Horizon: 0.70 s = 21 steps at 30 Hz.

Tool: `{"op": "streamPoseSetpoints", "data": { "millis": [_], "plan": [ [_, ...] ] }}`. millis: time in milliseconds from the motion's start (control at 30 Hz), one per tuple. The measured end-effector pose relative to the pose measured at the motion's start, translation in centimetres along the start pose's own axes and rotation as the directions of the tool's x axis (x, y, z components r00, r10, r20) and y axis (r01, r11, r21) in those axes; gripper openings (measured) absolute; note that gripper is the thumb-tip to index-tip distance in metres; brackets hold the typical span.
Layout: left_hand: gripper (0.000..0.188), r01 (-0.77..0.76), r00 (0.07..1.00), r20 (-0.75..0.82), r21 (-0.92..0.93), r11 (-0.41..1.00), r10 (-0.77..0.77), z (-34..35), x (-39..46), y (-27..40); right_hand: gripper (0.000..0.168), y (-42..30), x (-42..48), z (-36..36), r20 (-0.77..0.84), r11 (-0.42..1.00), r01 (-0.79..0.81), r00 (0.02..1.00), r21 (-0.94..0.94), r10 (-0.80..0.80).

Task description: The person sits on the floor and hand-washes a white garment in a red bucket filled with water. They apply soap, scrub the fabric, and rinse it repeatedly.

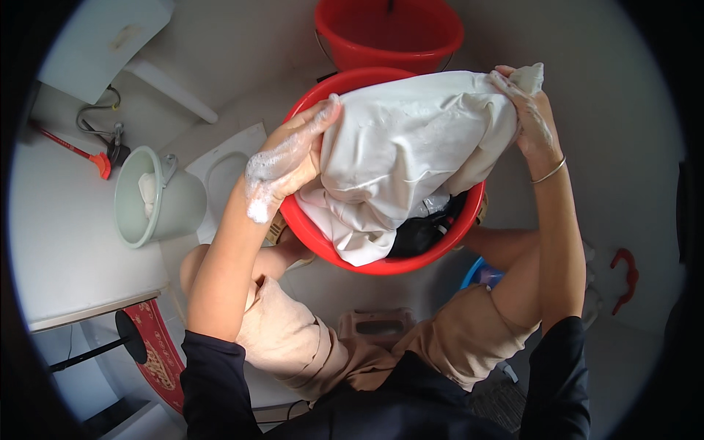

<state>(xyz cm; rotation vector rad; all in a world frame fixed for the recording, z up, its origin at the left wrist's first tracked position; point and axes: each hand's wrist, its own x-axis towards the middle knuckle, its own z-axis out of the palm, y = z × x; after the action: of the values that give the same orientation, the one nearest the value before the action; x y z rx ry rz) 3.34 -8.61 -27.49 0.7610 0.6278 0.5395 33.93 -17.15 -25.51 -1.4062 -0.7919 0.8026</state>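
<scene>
A wet white cloth (407, 143) is stretched between my two hands above a red plastic basin (379, 268). My left hand (294, 151), with thick suds on its back and wrist, grips the cloth's left edge. At the upper right, my right hand (525, 113) is closed on the other end, with a bunched bit sticking out past the fingers; some suds lie on it too. The cloth's lower part hangs into the basin. Beneath it, dark fabric (415, 236) shows inside the basin, near a patch of clear, shiny material (432, 203).
Beyond the basin stands a red bucket (390, 52) with a wire handle. A pale green bucket (137, 198) holding a white item is at the left, near a squat toilet (225, 170). A blue basin (473, 272) sits by my right leg, and a plastic stool (377, 324) is between my thighs.
</scene>
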Motion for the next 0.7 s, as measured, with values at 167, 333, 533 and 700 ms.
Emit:
{"op": "streamPoseSetpoints", "data": {
  "millis": [167, 333, 533, 700],
  "plan": [
    [0.035, 0.078, 0.994, 0.055, 0.222, 0.972, -0.092, -0.4, -0.2, -1.1, 0.036, 1.6, 1.5, -2.4, -0.089, 0.986, -0.05, 0.994, 0.162, 0.065],
    [0.023, 0.034, 0.973, 0.173, 0.549, 0.835, -0.153, -0.2, -0.1, -1.3, 0.03, 2.0, 3.1, -4.9, -0.208, 0.96, 0.023, 0.977, 0.278, 0.036],
    [0.024, -0.104, 0.982, 0.157, 0.912, 0.398, -0.103, -3.2, -1.1, -1.7, 0.031, 2.0, 3.4, -5.5, -0.227, 0.938, 0.087, 0.974, 0.336, -0.009],
    [0.017, -0.236, 0.967, 0.07, 0.614, 0.753, 0.246, -2.6, -2.9, 1.0, 0.035, 1.4, 2.7, -5.7, -0.257, 0.958, 0.105, 0.966, 0.267, -0.034]
  ]
}}
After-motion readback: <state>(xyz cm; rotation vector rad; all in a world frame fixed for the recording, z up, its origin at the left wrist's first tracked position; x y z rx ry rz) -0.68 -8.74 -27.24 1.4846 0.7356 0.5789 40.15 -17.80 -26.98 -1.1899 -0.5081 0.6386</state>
